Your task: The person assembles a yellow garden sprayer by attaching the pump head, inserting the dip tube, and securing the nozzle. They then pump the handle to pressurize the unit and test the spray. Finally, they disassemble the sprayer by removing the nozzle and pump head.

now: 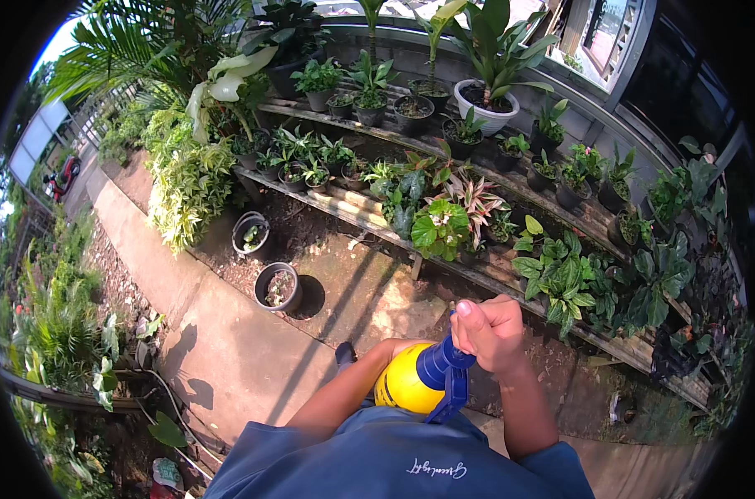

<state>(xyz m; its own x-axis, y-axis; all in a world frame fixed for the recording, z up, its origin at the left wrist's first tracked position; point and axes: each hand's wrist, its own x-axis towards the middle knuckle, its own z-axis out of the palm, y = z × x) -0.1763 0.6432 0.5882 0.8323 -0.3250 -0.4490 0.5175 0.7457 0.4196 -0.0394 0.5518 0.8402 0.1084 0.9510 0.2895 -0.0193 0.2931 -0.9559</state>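
Note:
A yellow pump sprayer (pixel 400 381) with a blue collar and blue trigger handle is held tilted in front of my blue shirt. Closed round the blue top is my right hand (pixel 495 331), its thumb lying over the upper end. My left hand (pixel 400 346) reaches round the far side of the yellow tank and grips it; most of its fingers are hidden behind the tank. The part of the pump inside my right fist cannot be seen.
Tiered wooden benches (pixel 332 204) with several potted plants curve across the back and right. Two pots, a grey one (pixel 278 287) and a smaller one (pixel 250 234), stand on the ground ahead. A concrete path (pixel 219 312) runs left. A hose (pixel 178 416) lies lower left.

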